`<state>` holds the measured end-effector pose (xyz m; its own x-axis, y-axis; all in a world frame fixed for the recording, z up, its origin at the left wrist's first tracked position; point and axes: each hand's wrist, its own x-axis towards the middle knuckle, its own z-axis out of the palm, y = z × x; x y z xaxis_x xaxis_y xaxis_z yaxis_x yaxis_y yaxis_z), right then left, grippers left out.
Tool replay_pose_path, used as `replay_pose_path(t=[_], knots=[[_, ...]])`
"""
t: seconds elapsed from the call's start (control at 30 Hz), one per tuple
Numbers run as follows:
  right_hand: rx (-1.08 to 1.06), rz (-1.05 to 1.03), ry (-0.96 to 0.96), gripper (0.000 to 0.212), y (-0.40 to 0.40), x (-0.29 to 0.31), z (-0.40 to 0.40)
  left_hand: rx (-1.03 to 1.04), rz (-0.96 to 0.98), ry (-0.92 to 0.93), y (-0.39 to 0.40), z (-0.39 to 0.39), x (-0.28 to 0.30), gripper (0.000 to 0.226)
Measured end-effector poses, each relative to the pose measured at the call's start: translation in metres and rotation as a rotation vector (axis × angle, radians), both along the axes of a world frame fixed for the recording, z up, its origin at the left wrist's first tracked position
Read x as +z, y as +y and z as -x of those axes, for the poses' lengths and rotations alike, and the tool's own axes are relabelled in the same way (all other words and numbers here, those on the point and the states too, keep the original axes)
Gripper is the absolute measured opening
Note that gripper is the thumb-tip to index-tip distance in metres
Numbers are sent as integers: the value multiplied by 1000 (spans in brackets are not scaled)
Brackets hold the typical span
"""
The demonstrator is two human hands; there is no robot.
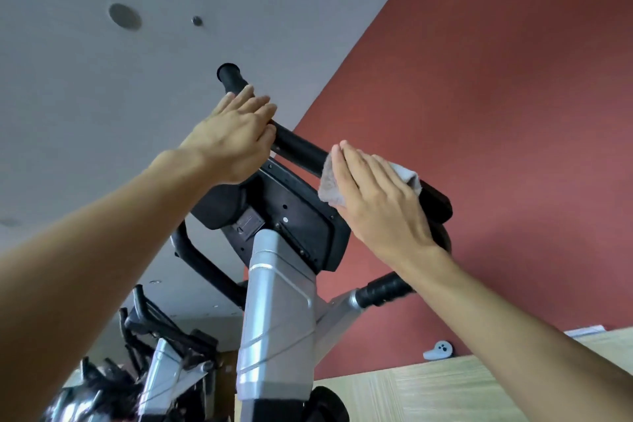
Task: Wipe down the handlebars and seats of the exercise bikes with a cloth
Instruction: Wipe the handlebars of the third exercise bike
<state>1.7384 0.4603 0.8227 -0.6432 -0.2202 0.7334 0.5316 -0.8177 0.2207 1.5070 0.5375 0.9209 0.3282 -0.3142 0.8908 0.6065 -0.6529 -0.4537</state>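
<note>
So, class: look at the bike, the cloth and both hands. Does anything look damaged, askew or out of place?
Nothing stands out. The right hand presses the grey cloth on the black handlebar; the left hand rests further along it. No damage is visible.

Two hands: left hand (236, 134) and right hand (380, 202), both up at the bar; one grey cloth (330, 187); one black handlebar (298, 147) on the near bike; one console (291, 216); one silver post (277, 319); further bikes (161, 353) behind at lower left, number unclear; three round ceiling fittings (125, 16) plainly visible; one small white object (438, 350) by the red wall.
</note>
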Motion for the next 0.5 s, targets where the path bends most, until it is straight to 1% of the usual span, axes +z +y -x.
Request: replay_pose_path(t=[0.03, 0.1, 0.17, 0.2, 0.27, 0.33, 0.4, 0.5], knots=[[-8, -22, -30, 62, 0, -4, -5, 19, -6, 0, -2, -1, -3, 51], [40, -59, -61, 58, 6, 4, 5, 13, -20, 12, -7, -5, -8, 53], [107, -41, -48, 58, 15, 25, 24, -15, -20, 7, -13, -18, -11, 64], [135, -34, -52, 57, 18, 32, 32, -28, -23, -19, -15, -25, -12, 68], [165, -28, -88, 49, 17, 33, 29, -70, -25, -92, -18, -37, -11, 67], [119, -44, -146, 39, 10, 11, 4, -139, -19, -150, -20, -42, -12, 63], [15, -82, -171, 41, -2, -21, -32, -159, -35, -137, -23, -48, -16, 60], [7, -87, -124, 46, -17, -60, -84, -51, -68, -49, -24, -65, -25, 60]])
